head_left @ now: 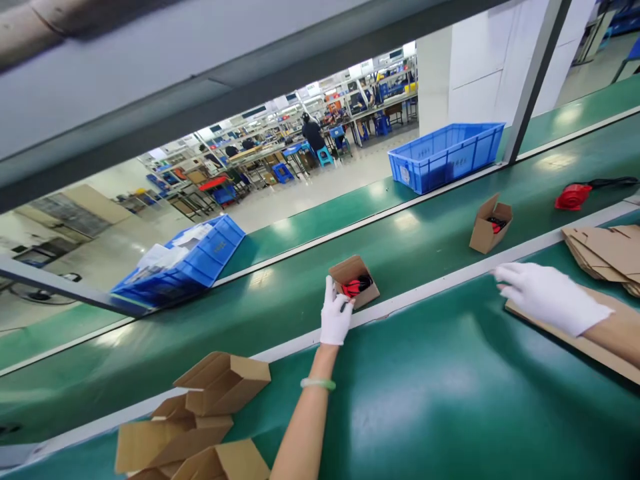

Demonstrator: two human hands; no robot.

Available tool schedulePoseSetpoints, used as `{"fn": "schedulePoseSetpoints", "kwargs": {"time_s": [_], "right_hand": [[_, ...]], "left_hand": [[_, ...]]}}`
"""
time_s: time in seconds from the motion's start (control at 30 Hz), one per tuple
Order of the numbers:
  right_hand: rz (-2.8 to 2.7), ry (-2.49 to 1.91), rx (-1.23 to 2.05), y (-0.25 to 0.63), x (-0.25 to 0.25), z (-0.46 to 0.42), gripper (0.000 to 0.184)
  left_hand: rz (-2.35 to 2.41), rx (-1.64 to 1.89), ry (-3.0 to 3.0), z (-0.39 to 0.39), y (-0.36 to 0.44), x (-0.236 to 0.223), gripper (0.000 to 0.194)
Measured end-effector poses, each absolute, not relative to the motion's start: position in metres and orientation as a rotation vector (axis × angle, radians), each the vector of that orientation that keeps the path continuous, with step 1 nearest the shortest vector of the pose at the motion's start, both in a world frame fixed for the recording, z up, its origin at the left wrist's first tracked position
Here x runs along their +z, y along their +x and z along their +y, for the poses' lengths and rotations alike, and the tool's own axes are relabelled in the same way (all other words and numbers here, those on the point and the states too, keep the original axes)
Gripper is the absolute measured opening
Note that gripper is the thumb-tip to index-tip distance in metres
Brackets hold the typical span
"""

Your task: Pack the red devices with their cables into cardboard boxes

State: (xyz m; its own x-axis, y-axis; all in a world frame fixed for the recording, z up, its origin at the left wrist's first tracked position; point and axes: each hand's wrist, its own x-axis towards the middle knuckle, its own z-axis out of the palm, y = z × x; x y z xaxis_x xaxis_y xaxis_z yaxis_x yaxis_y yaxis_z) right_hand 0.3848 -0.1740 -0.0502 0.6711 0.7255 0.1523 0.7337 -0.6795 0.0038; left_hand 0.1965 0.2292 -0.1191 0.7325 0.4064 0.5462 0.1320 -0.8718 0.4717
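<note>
My left hand (335,319), in a white glove, is at the near left side of a small open cardboard box (370,293) on the green conveyor belt. Its fingers grip the edge of that box. Inside lies a red and black item (356,287), its kind unclear. My right hand (550,297), also gloved, hovers at the right above the green bench, fingers stretched out and holding nothing. Beneath it is a long flat cardboard piece (615,350). Farther right along the belt stands another open box (487,233) with a red and black item inside.
Several empty open boxes (225,387) crowd the bench at lower left. Flattened cartons (605,250) are stacked at right. A red device with a black cord (573,197) lies on the belt. Blue crates (450,160) stand beyond it, under a metal frame (537,80).
</note>
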Motion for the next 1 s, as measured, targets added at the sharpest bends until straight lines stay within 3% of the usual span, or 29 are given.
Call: {"fn": "schedulePoseSetpoints", "kwargs": {"time_s": [0.13, 0.3, 0.37, 0.57, 0.73, 0.83, 1.0], "right_hand": [[-0.572, -3.230, 0.141, 0.456, -0.081, -0.234, 0.038], [-0.384, -3.111, 0.541, 0.471, -0.084, -0.257, 0.046], [-0.340, -3.088, 0.528, 0.470, -0.082, -0.251, 0.045], [-0.343, -3.044, 0.452, 0.461, -0.069, -0.222, 0.034], [-0.475, -3.036, 0.159, 0.416, -0.030, -0.220, 0.039], [-0.551, -3.019, -0.083, 0.377, -0.001, -0.220, 0.044], [-0.677, -2.966, -0.306, 0.306, 0.028, -0.188, 0.029]], "left_hand": [[0.479, 0.884, 2.545, 0.283, 0.222, -0.116, 0.015], [0.602, 1.039, 2.484, 0.265, 0.196, -0.105, 0.027], [0.674, 1.101, 2.426, 0.245, 0.178, -0.100, 0.033], [0.706, 1.081, 2.097, 0.164, 0.143, -0.070, 0.017], [0.567, 1.008, 1.998, 0.099, 0.139, -0.039, 0.019], [0.487, 0.763, 1.938, 0.059, 0.134, -0.030, 0.038], [0.065, 0.262, 1.792, -0.026, 0.117, -0.042, 0.109]]}}
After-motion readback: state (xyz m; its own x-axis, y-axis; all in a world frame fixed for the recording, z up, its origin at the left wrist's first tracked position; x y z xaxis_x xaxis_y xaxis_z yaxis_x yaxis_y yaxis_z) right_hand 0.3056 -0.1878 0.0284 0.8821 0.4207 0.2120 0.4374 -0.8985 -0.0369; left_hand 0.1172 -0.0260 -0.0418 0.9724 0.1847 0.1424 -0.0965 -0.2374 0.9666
